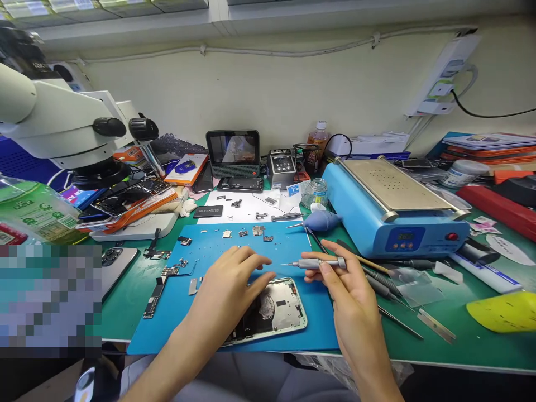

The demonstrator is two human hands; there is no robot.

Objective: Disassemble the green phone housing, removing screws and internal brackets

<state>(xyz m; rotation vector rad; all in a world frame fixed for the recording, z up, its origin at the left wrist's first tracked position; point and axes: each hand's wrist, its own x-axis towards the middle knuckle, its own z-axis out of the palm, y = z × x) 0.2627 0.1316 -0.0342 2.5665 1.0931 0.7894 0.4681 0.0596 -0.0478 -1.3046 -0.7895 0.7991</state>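
My right hand (349, 285) is closed around a slim silver precision screwdriver (312, 263), whose tip points left. Below it lies an opened phone housing (288, 304), its bare inside facing up, on a blue mat (176, 312). My left hand (234, 279) hangs over the housing's left part with fingers apart and nothing seen in them, hiding that end. Small metal parts (258, 230) and tiny screws are spread on the mat beyond. To the left lie a logic board (154, 298) and a flex cable part (173, 269).
A microscope (62, 117) overhangs the left side. At right stands a blue heating plate (377, 206), with a blue air blower (322, 220) beside it. A phone battery (208, 211) rests on white paper. Tweezers (400, 322) and a yellow object (502, 311) are at right.
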